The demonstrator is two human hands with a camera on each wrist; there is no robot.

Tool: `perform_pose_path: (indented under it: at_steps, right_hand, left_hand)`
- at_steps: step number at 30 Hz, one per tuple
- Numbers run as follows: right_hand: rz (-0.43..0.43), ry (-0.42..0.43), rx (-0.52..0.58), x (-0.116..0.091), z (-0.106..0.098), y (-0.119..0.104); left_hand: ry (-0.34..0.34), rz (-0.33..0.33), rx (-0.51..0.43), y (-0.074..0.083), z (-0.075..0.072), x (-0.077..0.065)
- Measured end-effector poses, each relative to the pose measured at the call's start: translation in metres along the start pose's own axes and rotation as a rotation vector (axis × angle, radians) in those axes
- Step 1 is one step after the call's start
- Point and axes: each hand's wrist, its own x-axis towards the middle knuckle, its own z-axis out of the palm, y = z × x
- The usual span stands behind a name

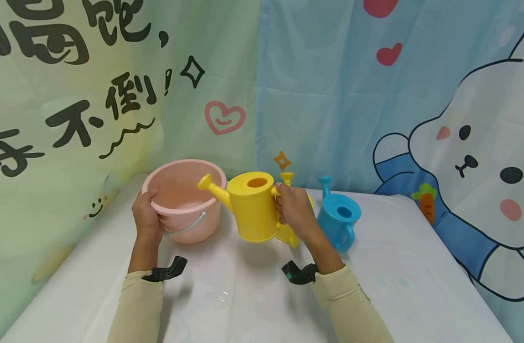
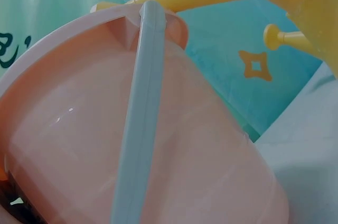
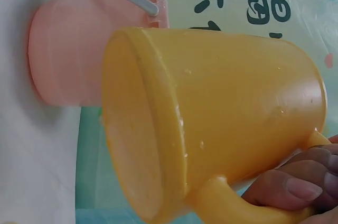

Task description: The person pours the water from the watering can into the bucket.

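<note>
My left hand [image 1: 147, 213] grips the rim of a pink bucket [image 1: 195, 228] at its left side. A pale grey handle [image 2: 138, 113] hangs down the bucket's front. My right hand [image 1: 295, 209] holds a yellow watering can [image 1: 254, 212] by its handle, fingers curled round it as the right wrist view shows. The can is raised above the table, its spout [image 1: 216, 190] pointing left over the bucket's right rim. Behind it, partly hidden by the can and my right hand, stands a second yellow watering can [image 1: 287, 234].
A blue watering can [image 1: 340, 214] stands right of the yellow ones, close to my right forearm. The white table [image 1: 244, 300] meets a printed cloth backdrop [image 1: 313, 109] at the back and left. Each wrist wears a black strap [image 1: 166, 271].
</note>
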Motion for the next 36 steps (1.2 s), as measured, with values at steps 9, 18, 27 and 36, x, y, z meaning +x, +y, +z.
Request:
perform_pose_path:
  at_steps: [9, 18, 27, 36]
  right_hand:
    - [-0.026, -0.03, -0.127, -0.005, 0.003, -0.012]
    - [0.014, -0.055, -0.26, -0.006, 0.002, -0.023]
    - [0.045, -0.065, -0.337, -0.007, -0.001, -0.029]
    - [0.062, -0.05, -0.384, -0.008, 0.002, -0.031]
  left_hand:
    - [0.013, 0.002, -0.014, -0.002, -0.002, 0.002]
    - [0.011, 0.004, -0.025, -0.002, -0.001, 0.001]
    - [0.04, 0.016, 0.057, -0.001, -0.001, 0.002]
    - [0.077, 0.004, 0.145, 0.001, -0.001, -0.001]
